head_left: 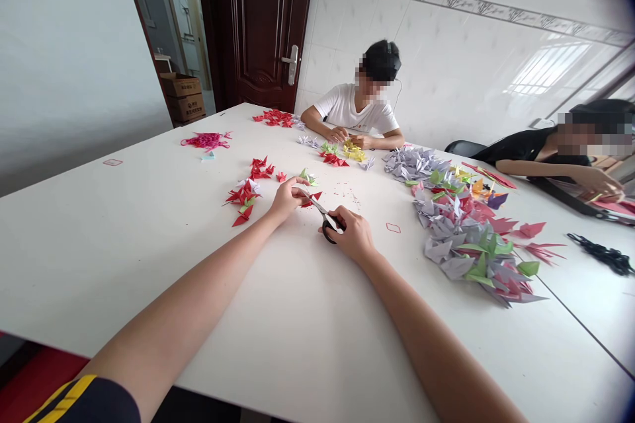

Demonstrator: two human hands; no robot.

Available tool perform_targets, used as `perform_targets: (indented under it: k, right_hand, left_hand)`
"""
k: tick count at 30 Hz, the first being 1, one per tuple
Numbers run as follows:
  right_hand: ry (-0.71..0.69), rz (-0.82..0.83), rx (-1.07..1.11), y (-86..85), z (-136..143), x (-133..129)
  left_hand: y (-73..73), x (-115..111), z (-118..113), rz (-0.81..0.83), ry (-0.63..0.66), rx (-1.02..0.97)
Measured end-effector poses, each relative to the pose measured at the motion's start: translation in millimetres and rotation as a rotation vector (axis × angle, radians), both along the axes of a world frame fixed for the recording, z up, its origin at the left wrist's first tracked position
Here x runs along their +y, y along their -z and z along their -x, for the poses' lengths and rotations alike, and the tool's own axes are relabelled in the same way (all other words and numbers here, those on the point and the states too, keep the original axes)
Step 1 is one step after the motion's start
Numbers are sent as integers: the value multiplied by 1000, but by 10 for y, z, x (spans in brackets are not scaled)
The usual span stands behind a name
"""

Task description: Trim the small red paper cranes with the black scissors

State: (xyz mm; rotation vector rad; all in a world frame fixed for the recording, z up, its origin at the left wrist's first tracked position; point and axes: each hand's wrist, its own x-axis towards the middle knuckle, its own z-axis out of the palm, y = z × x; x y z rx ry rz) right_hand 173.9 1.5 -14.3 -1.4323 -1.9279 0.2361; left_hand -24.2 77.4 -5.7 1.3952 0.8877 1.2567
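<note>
A wide white desk (pixel 149 258) fills most of the view, its surface smooth and bare near the front edge and strewn with folded paper farther back. The right hand (pixel 353 236) has its grip closed through the black handles of a pair of scissors (pixel 325 217), whose blades point toward the left hand (pixel 288 197). The left hand's grip is pinched shut on a small red folded paper piece (pixel 312 199), held just above the desk at the scissor tips. Just left of that hand lies a loose cluster of red and white paper cranes (pixel 245 197), and tiny paper scraps (pixel 350 197) speckle the desk behind the scissors. To the right runs a long heap of grey, green and red paper cranes (pixel 461 238), and beyond it a black cord (pixel 602 254) lies near the desk's far right side. A pink tangle of paper strips (pixel 206 140) sits well apart at the far left. Across the desk a person in a white shirt (pixel 357 112) works with both hands on yellow paper (pixel 353 151), and another person in black (pixel 536 149) leans in from the right. Behind them stand a glossy white tiled wall (pixel 446 66) with a patterned border, a dark wooden door (pixel 258 26) and stacked cardboard boxes (pixel 183 98) in the doorway.
</note>
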Motion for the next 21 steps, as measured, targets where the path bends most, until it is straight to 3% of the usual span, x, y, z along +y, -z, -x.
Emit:
perform_targets:
  k: [21]
  right_hand:
    - [-7,-37,-22,13,10,8]
  left_hand:
    - [-29,-31,-15,11,23,2]
